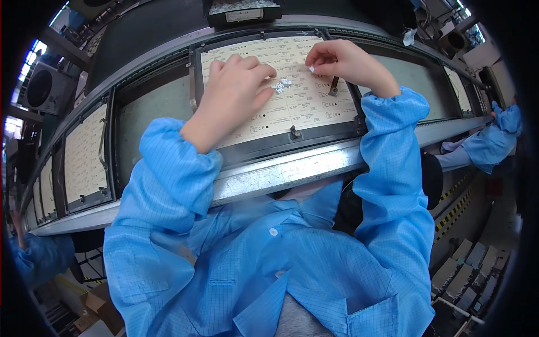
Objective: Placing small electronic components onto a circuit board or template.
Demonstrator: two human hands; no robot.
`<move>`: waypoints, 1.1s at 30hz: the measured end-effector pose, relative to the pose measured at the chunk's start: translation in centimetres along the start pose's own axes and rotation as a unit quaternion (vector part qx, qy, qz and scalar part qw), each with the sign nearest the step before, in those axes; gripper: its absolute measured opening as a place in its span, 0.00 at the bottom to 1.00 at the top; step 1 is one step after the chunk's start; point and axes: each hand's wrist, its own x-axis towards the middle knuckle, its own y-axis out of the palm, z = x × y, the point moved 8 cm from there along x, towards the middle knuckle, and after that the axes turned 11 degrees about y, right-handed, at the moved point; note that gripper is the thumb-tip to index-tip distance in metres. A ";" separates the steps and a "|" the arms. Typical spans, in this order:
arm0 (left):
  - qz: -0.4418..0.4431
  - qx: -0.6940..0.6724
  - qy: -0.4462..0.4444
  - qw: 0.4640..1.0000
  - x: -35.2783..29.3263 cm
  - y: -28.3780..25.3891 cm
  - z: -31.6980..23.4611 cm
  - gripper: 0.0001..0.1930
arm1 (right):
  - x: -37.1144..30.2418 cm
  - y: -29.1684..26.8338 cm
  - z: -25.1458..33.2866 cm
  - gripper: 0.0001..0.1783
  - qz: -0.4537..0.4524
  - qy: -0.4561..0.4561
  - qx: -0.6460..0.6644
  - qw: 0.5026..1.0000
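Pinches a tiny white block-like piece (pixel 311 68) between thumb and fingertips of the right grip (pixel 345 59), closed on it right of the upper centre of the frame. Cannot tell whether touching the surface underneath with it. Reaches palm down with the left grip (pixel 236 81), left of the upper centre, with thumb and forefinger parted, loosely open and pointing rightward. Has a small loose cluster of similar white pieces (pixel 282 85) just beside those two fingertips, between both grips; cannot make out any contact there.

Has beneath all this a flat cream board printed with rows of small dark markings (pixel 281 112), set in a black rectangular frame (pixel 264 147). Shows a short dark metal bar (pixel 334 87) over the right part of the board, just below the right grip. Borders the near side with a curving silver metal rail (pixel 289 171) across the middle of the frame.

Wears loose blue sleeves (pixel 396 146), gathered near the wrists. Farther out, shows a black bin heaped with whitish bits (pixel 272 14) at the top edge, another framed cream panel (pixel 84 149) at left, a person in blue (pixel 488 146) at far right, and yellow-and-black striped floor tape (pixel 452 210) at lower right.
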 end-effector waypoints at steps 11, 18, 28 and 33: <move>-0.014 -0.039 -0.023 0.999 0.5 -0.8 0.2 0.03 | -0.1 0.5 -0.8 0.09 0.003 0.053 -0.045 0.998; -0.021 -0.116 -0.040 0.992 -0.5 -2.1 1.9 0.07 | 0.0 0.6 -1.3 0.09 0.000 0.068 -0.024 0.997; -0.021 -0.046 -0.017 0.999 -1.4 -3.5 0.8 0.05 | -0.1 0.9 -0.9 0.07 0.005 0.076 -0.024 0.997; -0.007 -0.029 -0.005 1.000 -2.2 -3.9 -0.2 0.05 | -0.3 1.2 -0.7 0.06 -0.016 0.084 -0.040 0.996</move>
